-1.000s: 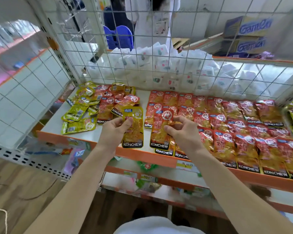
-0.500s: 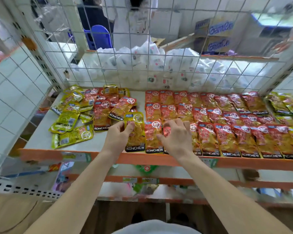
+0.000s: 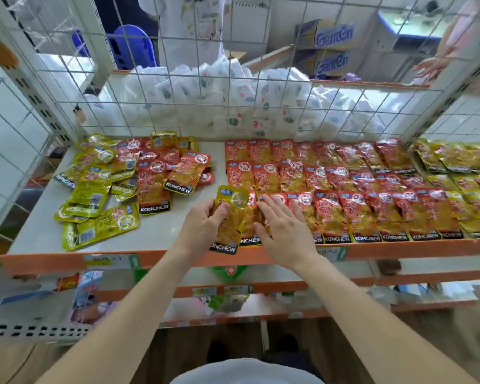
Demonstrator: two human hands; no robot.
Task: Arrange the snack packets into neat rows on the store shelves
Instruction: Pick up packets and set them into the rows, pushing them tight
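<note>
Yellow packet pinched in left hand; right hand lies flat on red packets.

I see a pale shelf with an orange front edge; on its left lies a loose heap of packets — yellow and red mixed, overlapping; from the middle rightward, red packets lie in three overlapping rows; at the far right lie yellow packets — also in rows.

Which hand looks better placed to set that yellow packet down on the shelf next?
Left, probably. The left hand grips the yellow packet at the front edge of the shelf, while the right hand lies flat on the front row of red packets.
</note>
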